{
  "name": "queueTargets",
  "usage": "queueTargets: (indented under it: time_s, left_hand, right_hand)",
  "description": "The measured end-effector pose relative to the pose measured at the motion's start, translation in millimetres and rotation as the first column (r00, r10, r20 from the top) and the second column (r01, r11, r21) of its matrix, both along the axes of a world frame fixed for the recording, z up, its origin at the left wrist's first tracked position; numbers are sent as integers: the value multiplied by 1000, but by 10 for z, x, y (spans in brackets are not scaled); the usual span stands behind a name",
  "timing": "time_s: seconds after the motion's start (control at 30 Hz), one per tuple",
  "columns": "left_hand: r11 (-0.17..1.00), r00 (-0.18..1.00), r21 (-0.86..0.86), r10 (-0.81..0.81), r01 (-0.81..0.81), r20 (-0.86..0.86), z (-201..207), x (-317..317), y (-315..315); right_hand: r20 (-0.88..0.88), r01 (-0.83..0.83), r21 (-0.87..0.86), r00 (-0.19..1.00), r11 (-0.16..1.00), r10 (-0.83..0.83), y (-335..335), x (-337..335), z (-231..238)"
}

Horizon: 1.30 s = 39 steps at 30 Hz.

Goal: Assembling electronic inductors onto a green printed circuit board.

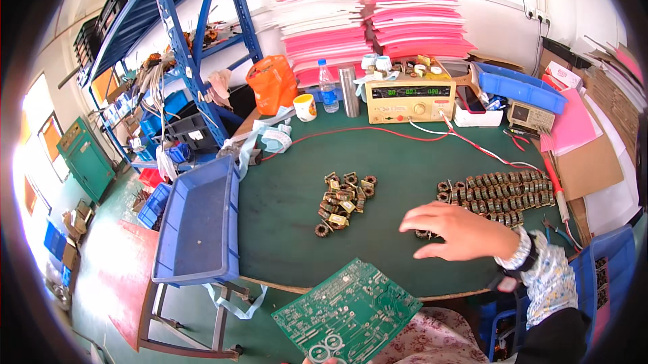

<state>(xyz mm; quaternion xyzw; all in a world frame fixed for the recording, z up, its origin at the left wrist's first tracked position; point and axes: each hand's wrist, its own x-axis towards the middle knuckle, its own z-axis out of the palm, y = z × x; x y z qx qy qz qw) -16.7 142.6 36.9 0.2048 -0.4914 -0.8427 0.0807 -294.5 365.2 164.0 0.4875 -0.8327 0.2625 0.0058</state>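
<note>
A green circuit board (347, 313) is tilted over my lap at the table's front edge. The fingertips of my left hand (320, 360) show at its lower edge, gripping it; the rest of that hand is out of the picture. My right hand (459, 231) hovers over the table with its fingers apart and nothing in them. Beneath and beyond it stand rows of toroidal coils (503, 192), partly covered by the hand. A loose heap of similar coils (345, 203), some with yellow labels, lies mid-table to the left.
An empty blue tray (198, 222) stands at the table's left. Along the back are a power supply (410, 100) with red and white leads, a steel flask (349, 92), a water bottle (328, 87) and a mug (305, 107). Pliers (556, 230) and a soldering iron (559, 195) lie at right.
</note>
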Motion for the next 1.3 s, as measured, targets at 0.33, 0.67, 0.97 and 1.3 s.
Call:
queueTargets:
  time_s: [0.33, 0.67, 0.97, 1.3]
  left_hand:
    - [984, 991, -142, 121, -112, 53, -279, 242, -234]
    - [967, 952, -84, 253, -241, 171, -291, 278, -226]
    - [982, 975, -32, 186, -184, 122, -270, 186, -177]
    - [996, 996, -78, 49, -44, 69, -108, 163, -35]
  right_hand:
    - [-201, 176, 116, 968, 978, -151, -1469, -1142, -703]
    - [331, 219, 275, 893, 936, -306, -1943, -1583, -1013]
    - [371, 304, 349, 824, 886, -429, -1617, -1070, -1111]
    - [65, 347, 124, 932, 929, -357, -768, -751, -832]
